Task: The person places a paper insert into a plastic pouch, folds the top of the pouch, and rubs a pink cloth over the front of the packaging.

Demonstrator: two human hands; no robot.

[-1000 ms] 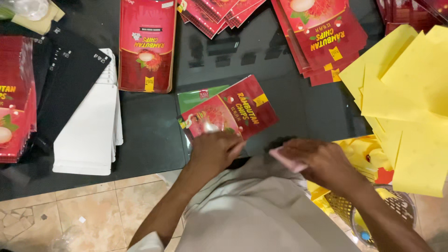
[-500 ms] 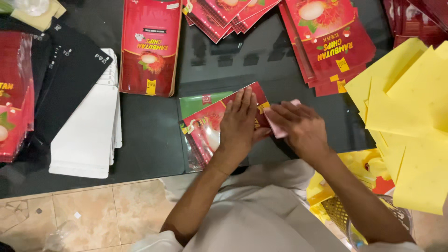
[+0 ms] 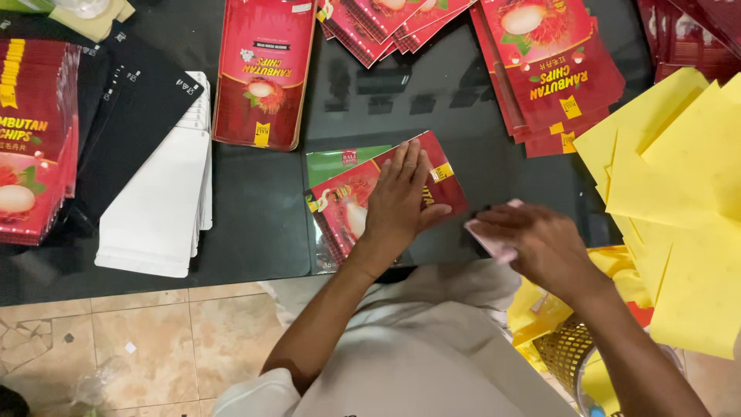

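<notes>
My left hand (image 3: 399, 202) lies flat, fingers spread, on a small stack of red snack pouches (image 3: 345, 202) near the front edge of the dark glass table (image 3: 255, 208). A green pouch (image 3: 340, 161) peeks out beneath the stack. Just to the right, my right hand (image 3: 538, 239) is closed on a small pink card-like piece (image 3: 489, 239), held low over the table beside the pouches.
More red pouches lie at the far left (image 3: 31, 139), back centre (image 3: 262, 73) and back right (image 3: 552, 77). White and black flat bags (image 3: 158, 197) fan out at the left. Yellow paper sheets (image 3: 679, 201) pile at the right above a yellow mesh basket (image 3: 567, 355). Tiled floor (image 3: 139, 340) lies below.
My left hand moved up from the table edge and now presses flat on the red pouches. My right hand carried the pink piece up toward the pouches, then back to the right.
</notes>
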